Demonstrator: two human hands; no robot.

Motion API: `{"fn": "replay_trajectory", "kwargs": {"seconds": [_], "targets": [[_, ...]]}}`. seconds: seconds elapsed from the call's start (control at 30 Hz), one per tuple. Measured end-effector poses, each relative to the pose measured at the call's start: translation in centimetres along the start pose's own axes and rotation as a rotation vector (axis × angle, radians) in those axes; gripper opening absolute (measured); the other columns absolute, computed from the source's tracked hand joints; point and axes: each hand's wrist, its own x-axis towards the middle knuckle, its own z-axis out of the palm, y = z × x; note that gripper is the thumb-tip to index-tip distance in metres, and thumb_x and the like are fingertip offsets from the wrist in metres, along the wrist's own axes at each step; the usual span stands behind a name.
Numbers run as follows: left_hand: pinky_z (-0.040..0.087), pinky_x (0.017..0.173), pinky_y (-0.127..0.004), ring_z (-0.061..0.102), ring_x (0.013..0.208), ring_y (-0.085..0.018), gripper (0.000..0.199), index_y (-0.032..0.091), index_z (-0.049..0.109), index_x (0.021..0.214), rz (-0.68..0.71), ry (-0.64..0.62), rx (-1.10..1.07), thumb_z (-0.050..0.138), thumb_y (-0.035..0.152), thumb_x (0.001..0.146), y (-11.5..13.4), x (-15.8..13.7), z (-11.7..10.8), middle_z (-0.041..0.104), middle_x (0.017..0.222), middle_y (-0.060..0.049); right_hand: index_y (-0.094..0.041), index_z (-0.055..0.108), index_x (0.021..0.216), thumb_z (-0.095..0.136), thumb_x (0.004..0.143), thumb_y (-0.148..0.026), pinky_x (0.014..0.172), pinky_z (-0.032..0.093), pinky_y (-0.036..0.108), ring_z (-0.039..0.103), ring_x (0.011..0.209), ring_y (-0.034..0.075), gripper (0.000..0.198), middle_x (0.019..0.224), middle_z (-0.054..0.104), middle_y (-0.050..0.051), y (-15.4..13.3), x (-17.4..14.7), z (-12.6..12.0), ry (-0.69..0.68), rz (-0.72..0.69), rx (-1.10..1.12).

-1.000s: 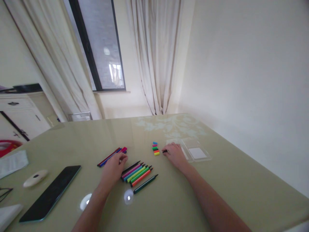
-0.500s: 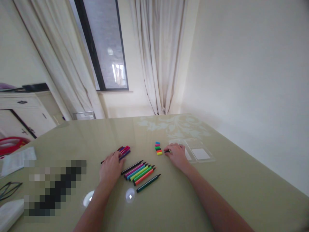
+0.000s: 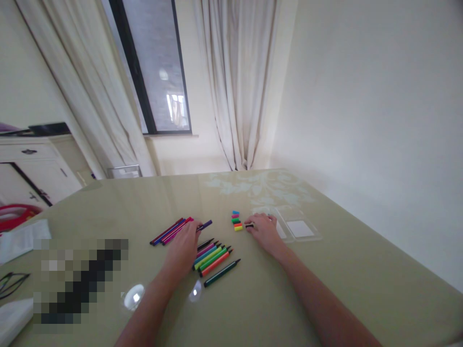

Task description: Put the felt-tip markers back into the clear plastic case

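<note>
My left hand point(image 3: 183, 246) is closed on a dark purple marker point(image 3: 206, 225), whose capped end sticks out past the fingers. Left of it lies a bunch of capped markers point(image 3: 167, 232) in dark red, blue and pink. Partly behind my left hand is a row of uncapped markers point(image 3: 213, 258), with a dark green marker point(image 3: 222, 273) apart at the near side. My right hand point(image 3: 263, 227) rests on the table with its fingers closed around a small black cap point(image 3: 249, 226). Just left of it several coloured caps point(image 3: 236, 220) form a column.
A clear plastic case point(image 3: 302, 230) lies open beneath and beyond my right hand. At the left are glasses point(image 3: 13, 284), a plastic packet point(image 3: 25, 238) and a blurred-out patch. The table point(image 3: 260, 308) meets a wall at the right.
My left hand has moved right, away from the capped bunch, with the purple marker in it. My right hand stays in place with the black cap.
</note>
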Motion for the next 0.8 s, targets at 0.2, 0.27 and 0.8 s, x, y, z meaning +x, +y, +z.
{"fn": "replay_trajectory", "kwargs": {"seconds": [0.2, 0.27, 0.8], "targets": [[0.049, 0.087, -0.036, 0.064, 0.099, -0.025, 0.033, 0.021, 0.062, 0.115, 0.184, -0.102, 0.041, 0.032, 0.032, 0.107, 3.6, -1.4, 0.0, 0.068, 0.107, -0.009, -0.024, 0.073, 0.122, 0.069, 0.094, -0.041, 0.095, 0.046, 0.035, 0.068, 0.103, 0.023, 0.033, 0.114, 0.076, 0.008, -4.1, -1.6, -1.0, 0.006, -0.296, 0.414], [0.048, 0.083, -0.034, 0.065, 0.094, -0.024, 0.034, 0.023, 0.064, 0.11, 0.213, -0.137, 0.056, 0.033, 0.037, 0.107, 4.3, -1.6, -0.1, 0.069, 0.103, -0.008, -0.024, 0.077, 0.111, 0.064, 0.098, -0.039, 0.085, 0.05, 0.03, 0.071, 0.09, 0.019, 0.024, 0.101, 0.079, 0.004, -5.5, -2.1, -0.9, -0.09, -0.354, 0.532], [0.045, 0.103, -0.041, 0.059, 0.121, -0.028, 0.031, 0.016, 0.063, 0.12, -0.112, -0.017, 0.204, 0.042, 0.027, 0.102, -0.4, -0.5, 1.0, 0.065, 0.127, -0.015, -0.023, 0.077, 0.107, 0.057, 0.093, -0.019, 0.092, 0.052, 0.037, 0.071, 0.098, 0.022, 0.024, 0.109, 0.078, 0.007, -0.7, 0.0, -1.2, 0.183, -0.042, 0.338]]}}
